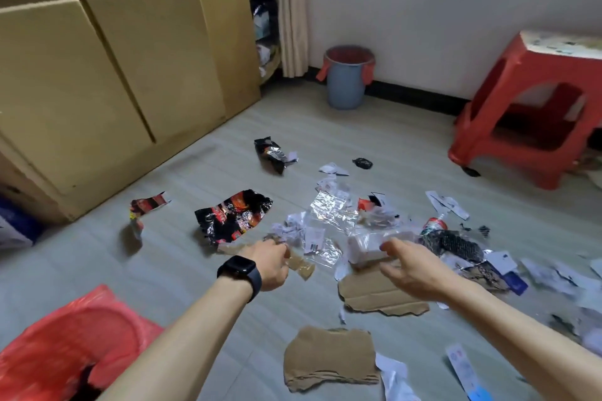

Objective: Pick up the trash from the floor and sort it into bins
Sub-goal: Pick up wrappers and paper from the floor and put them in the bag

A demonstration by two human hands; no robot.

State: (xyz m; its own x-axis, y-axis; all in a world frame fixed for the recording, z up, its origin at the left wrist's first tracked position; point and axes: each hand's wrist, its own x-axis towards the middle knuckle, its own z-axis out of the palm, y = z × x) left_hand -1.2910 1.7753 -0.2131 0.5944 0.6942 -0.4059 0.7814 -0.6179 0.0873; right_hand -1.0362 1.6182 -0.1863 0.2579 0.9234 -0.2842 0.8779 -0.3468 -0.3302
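Trash lies scattered on the grey floor: black-and-red snack wrappers (233, 218), clear plastic film (332, 212), paper scraps (448, 203) and torn cardboard pieces (329, 358). My left hand (272, 265), with a black watch on the wrist, is closed around a brown crumpled tape strip (303, 265) that lies low over the floor. My right hand (413, 267) hovers with fingers apart at a clear plastic package (363, 249), thumb touching its edge. A bin with a red bag liner (65, 338) stands at the lower left. At the back wall stands a blue bin (347, 81) with a red liner.
A tan cabinet (114, 81) runs along the left. A red plastic stool (534, 101) stands at the right by the wall. A black mesh piece (456, 242) and a small can (435, 225) lie right of my right hand. More paper litters the right edge.
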